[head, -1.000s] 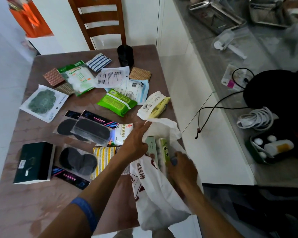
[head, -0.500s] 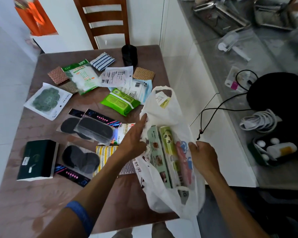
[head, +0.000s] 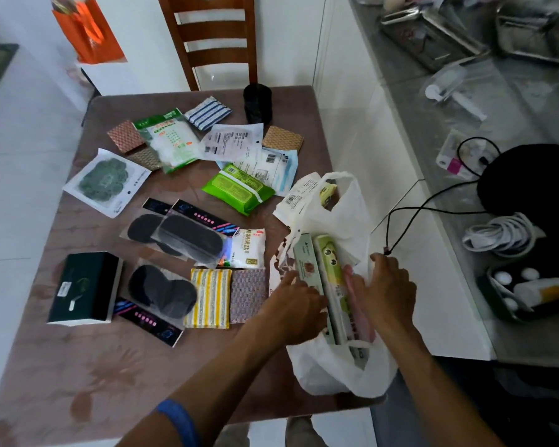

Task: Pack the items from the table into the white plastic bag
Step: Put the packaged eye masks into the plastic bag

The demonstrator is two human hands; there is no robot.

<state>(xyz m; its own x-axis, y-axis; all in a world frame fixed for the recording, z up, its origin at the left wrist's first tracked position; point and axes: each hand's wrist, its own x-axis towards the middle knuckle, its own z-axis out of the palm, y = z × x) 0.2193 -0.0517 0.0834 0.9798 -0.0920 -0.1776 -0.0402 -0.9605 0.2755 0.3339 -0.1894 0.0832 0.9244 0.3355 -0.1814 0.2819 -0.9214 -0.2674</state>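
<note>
The thin white plastic bag (head: 342,366) sits at the near right corner of the brown desk (head: 78,382), and part of it hangs over the right edge. Its mouth is open. Three long boxes stand side by side inside it: a pale green box (head: 307,269), a light green box with cartoon eyes (head: 331,269) and a pink one (head: 355,298).

The left hand (head: 296,306) has its fingers curled on the left rim of the bag, touching the pale green box. The right hand (head: 389,288) holds the right rim, with its fingers bent around the plastic.

Just left of the bag lie a yellow striped sponge (head: 208,298) and a small white salt packet (head: 247,248). A bright green wipes pack (head: 238,188) lies nearer the far edge. A dark green box (head: 84,287) sits by the left edge.
</note>
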